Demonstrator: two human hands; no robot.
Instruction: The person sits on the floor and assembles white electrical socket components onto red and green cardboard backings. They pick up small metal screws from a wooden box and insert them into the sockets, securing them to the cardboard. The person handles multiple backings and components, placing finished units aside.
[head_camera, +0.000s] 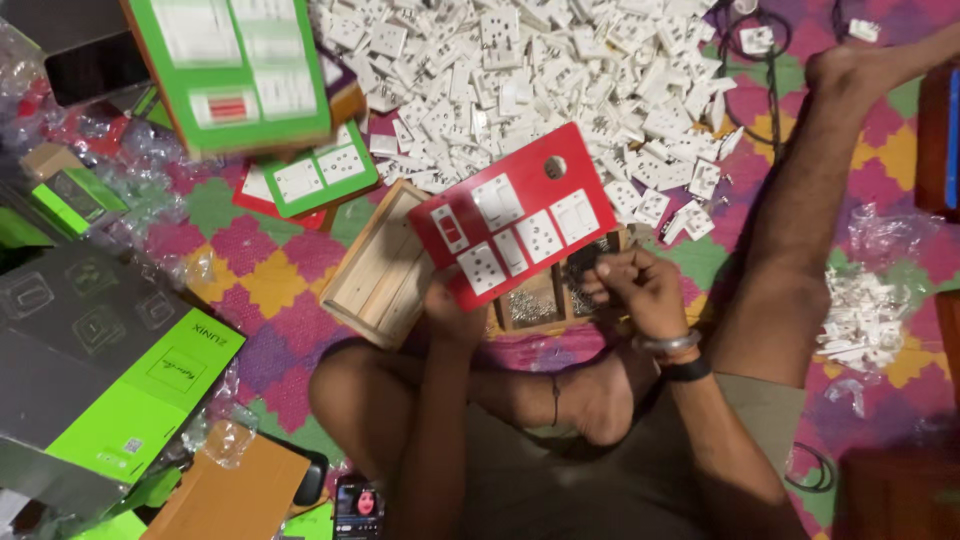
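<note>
Holding a red switch plate (515, 215) tilted over crossed legs, the left hand (452, 310) grips its lower edge from beneath, seemingly to keep it steady and face-up. The right hand (632, 285), just beside the plate's lower right corner, pinches something too small to tell. Beneath both hands sits a wooden tray (385, 268); beyond them spreads a heap of white sockets (560, 80).
</note>
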